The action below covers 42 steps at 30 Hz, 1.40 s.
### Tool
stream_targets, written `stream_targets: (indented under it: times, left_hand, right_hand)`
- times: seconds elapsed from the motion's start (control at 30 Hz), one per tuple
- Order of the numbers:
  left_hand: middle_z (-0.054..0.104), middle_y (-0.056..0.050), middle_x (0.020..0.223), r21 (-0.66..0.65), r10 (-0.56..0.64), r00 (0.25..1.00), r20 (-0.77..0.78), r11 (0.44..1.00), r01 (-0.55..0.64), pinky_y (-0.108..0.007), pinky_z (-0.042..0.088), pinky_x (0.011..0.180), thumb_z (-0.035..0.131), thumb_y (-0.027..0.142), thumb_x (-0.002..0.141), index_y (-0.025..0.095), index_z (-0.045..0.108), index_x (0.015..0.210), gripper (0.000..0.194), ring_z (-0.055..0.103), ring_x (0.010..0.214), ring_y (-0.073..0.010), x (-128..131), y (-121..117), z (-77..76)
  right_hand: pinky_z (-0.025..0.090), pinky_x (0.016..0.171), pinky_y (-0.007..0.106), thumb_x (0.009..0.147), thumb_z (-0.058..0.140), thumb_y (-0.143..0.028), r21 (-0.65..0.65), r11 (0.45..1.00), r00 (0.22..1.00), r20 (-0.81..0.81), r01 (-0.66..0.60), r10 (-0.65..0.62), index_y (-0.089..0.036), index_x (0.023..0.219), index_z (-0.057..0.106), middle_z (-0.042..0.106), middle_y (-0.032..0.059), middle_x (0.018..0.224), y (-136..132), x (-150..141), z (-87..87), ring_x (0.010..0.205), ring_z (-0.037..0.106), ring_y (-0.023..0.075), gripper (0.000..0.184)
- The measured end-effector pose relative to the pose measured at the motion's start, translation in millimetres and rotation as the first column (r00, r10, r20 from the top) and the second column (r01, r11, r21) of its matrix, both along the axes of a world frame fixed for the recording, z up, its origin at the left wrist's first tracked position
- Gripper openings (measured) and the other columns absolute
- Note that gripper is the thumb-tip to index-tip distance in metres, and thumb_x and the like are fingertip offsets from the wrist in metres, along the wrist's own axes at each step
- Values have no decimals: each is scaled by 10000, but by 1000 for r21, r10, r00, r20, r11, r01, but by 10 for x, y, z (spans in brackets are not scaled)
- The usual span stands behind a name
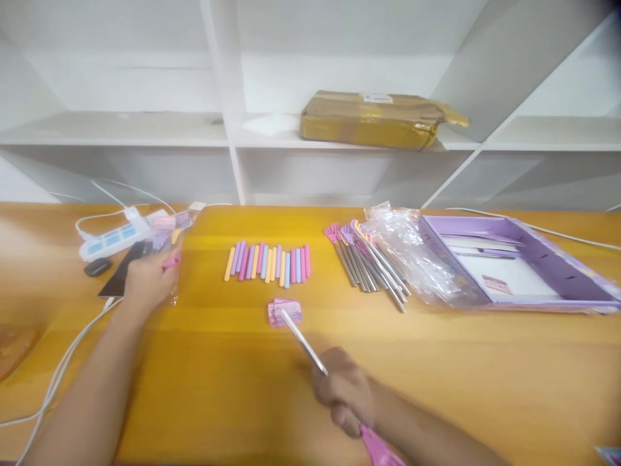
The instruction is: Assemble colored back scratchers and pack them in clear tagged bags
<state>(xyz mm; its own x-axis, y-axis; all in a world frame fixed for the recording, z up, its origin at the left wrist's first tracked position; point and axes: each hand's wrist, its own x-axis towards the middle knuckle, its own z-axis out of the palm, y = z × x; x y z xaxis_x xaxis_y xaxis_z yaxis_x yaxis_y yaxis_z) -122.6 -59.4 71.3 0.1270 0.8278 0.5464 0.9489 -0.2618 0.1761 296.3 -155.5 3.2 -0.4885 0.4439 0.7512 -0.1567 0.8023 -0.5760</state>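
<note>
Inside the right hand's [342, 385] closed fist sits one back scratcher [305, 343], its silver rod wrapped firmly by the fingers, its pink end sticking out below the fist and its bare tip reaching over a small stack of pink cards [286, 312]; at least two cards overlap there, and whether the tip touches them I cannot tell. Well off to the left, the left hand [151, 279] has its fingers curled, with one pink piece [171, 262] at the fingertips; blur hides whether they are pinched on it. Just beyond that hand lie one white power strip [116, 239] and one dark phone [121, 270], with one small black oval object [98, 267] to its left. Between the hands and farther out, roughly seventeen pastel sticks [267, 265] stand side by side in a row. Beyond the right fist lies one bundle of back scratchers [369, 259], too overlapped to count, touching crumpled clear plastic [427, 259]. Right of that is one purple box [548, 303] holding one pink card [496, 284].
</note>
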Motion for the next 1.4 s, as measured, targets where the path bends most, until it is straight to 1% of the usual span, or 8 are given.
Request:
stream_targets:
  times: [0.13, 0.23, 0.33, 0.43, 0.6, 0.7, 1.0, 1.4]
  left_hand:
    - [612, -19, 744, -155, 241, 969, 58, 961, -230, -330, 471, 646, 511, 506, 1051, 204, 576, 981, 317, 596, 650, -214, 89, 148, -147]
    - [681, -157, 1094, -246, 190, 971, 142, 957, -151, -478, 571, 905, 448, 467, 1029, 147, 509, 1282, 413, 696, 995, -332, 244, 210, -288]
    - [617, -230, 1284, -268, 132, 977, 169, 960, -83, -565, 485, 1144, 423, 380, 986, 117, 454, 1353, 452, 623, 1265, -380, 287, 241, -394]
    - [603, -233, 1319, -303, 105, 987, 124, 951, -63, -594, 443, 1192, 463, 374, 958, 141, 507, 1298, 414, 562, 1351, -407, 287, 240, -447]
    - [630, -176, 1293, -369, 22, 991, 132, 929, 28, -533, 501, 1122, 434, 441, 1033, 163, 571, 1295, 406, 636, 1241, -351, 387, 196, -443]
    - [648, -146, 1267, -413, -38, 980, 196, 903, 118, -504, 511, 1093, 386, 476, 1084, 163, 581, 1296, 425, 664, 1190, -315, 478, 172, -414]
    - [677, -102, 1146, -404, -87, 949, 304, 890, 211, -463, 539, 1000, 385, 486, 1112, 166, 582, 1281, 413, 687, 1027, -264, 576, 143, -392]
    - [670, -107, 1203, -295, -117, 960, 253, 936, 192, -468, 551, 1039, 391, 352, 1094, 197, 612, 1227, 301, 693, 1096, -268, 517, 183, -452]
  right_hand:
    - [455, 465, 246, 1130, 370, -655, -311, 935, 973, -98, 171, -211, -216, 1280, 566, 632, -4, 852, 376, 191, 173, 501, 571, 104, 503]
    - [532, 566, 273, 1117, 535, -523, -464, 809, 888, -95, 360, -449, -228, 1296, 576, 670, 0, 857, 701, 391, 311, 587, 638, 132, 347]
    - [478, 555, 260, 1093, 571, -528, -527, 642, 752, -7, 557, -659, -206, 1187, 624, 625, -30, 718, 972, 663, 381, 552, 567, 131, 339]
    - [423, 566, 278, 1087, 505, -597, -448, 491, 584, 89, 747, -807, -190, 1066, 682, 517, -44, 627, 1177, 973, 363, 551, 486, 146, 444]
    - [471, 791, 373, 1043, 539, -556, -15, 268, 265, 210, 963, -941, -185, 862, 743, 565, 55, 824, 1424, 1409, 242, 836, 566, 238, 461]
    - [478, 830, 394, 1055, 507, -489, 115, 255, 213, 291, 960, -933, -174, 944, 769, 605, 88, 878, 1505, 1559, 149, 865, 573, 257, 425]
    - [482, 822, 405, 1028, 560, -486, 180, 180, 91, 419, 967, -904, -135, 1040, 819, 669, 149, 995, 1613, 1691, -127, 842, 592, 260, 436]
    - [507, 975, 449, 1066, 458, -452, 178, 285, 168, 487, 942, -857, -161, 1110, 824, 673, 144, 994, 1731, 1742, -236, 984, 631, 304, 469]
